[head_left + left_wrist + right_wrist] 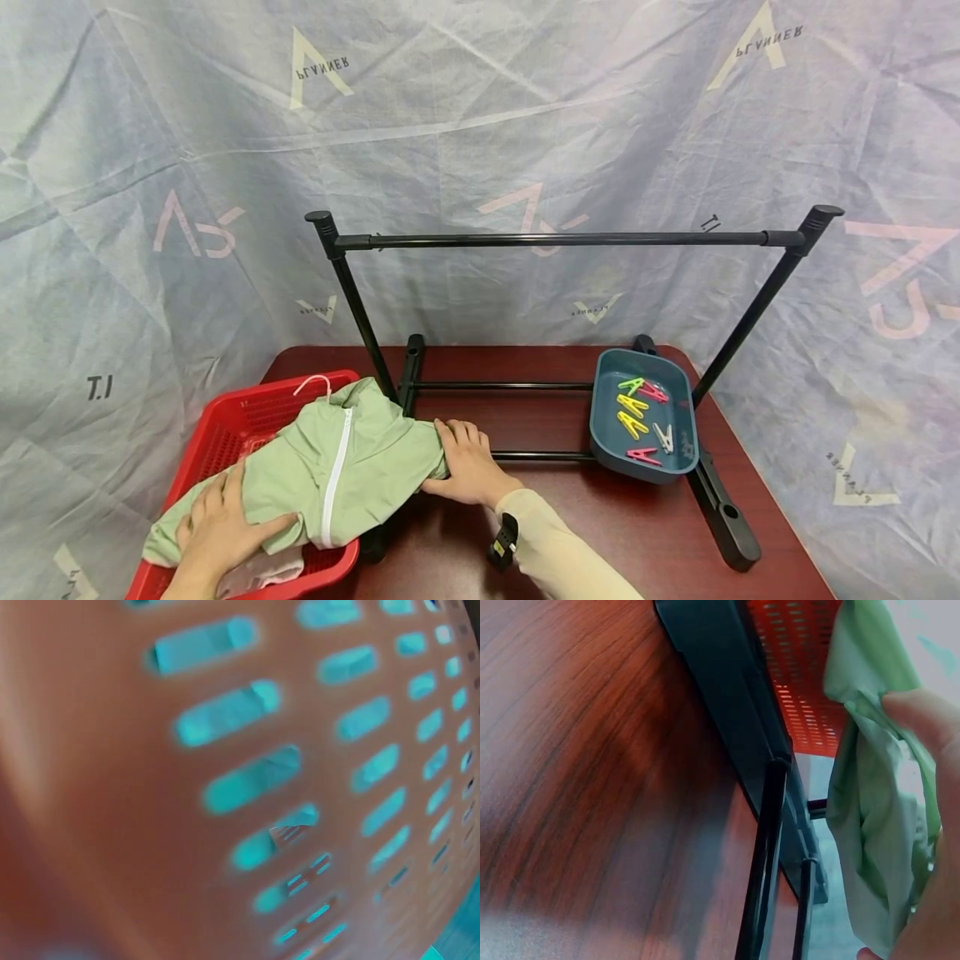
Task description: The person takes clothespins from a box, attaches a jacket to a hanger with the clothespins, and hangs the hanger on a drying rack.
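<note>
A light green zip-up jacket [375, 467] on a pale pink hanger [315, 382] lies across the red basket [217, 417], its white zipper facing up. My left hand [221, 529] rests on the jacket's lower left part, fingers spread and thumb stretched out. At the jacket's right side my right hand [472, 467] grips the cloth, with the thumb at the near edge. In the right wrist view, green fabric [877, 817] hangs in folds beside the thumb. The left wrist view shows the basket's slotted wall [322, 765] close up, the left hand hidden.
A black clothes rack [562, 240] stands on the dark red table [540, 525], its left foot beside the basket. On the right side sits a blue tray [607, 417] with several coloured clothespins [632, 406]. Whitish cloth [262, 571] lies in the basket under the jacket.
</note>
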Available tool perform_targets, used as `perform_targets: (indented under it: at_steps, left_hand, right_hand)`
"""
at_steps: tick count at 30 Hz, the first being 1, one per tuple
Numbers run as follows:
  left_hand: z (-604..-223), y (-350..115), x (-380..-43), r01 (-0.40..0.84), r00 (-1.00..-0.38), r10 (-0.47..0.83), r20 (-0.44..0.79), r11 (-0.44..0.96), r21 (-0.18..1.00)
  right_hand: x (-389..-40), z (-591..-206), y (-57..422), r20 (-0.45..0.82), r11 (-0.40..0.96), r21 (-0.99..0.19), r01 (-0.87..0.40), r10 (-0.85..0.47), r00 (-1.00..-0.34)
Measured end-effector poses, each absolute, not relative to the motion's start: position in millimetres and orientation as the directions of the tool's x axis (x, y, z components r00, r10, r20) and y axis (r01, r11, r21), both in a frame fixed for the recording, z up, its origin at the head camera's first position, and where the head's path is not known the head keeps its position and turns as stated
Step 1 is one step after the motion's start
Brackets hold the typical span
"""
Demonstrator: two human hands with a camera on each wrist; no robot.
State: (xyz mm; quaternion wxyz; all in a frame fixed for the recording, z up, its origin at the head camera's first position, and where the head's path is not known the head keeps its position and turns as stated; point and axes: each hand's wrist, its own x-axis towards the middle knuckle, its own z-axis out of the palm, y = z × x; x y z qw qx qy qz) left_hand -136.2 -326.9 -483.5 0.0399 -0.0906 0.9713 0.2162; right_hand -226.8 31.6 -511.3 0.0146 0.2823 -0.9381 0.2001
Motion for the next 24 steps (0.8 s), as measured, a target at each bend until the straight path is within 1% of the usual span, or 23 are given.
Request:
perform_targets:
  at_steps: [15,24]
  left_hand:
    - [-484.7,-327.9,-136.7,-0.19,-0.981,-0.153,-0.121,0.887,0.421]
    - [-486.2,-329.2,-136.6,-0.176,-0.984,-0.148,-0.098,0.889,0.422]
  right_hand:
    - [-230.2,-516.8,34.5,0.191,0.726,-0.379,-0.574,-0.545,-0.816]
    - [-230.8,-512.4,35.6,0.144,0.715,-0.435,-0.547,-0.545,-0.826]
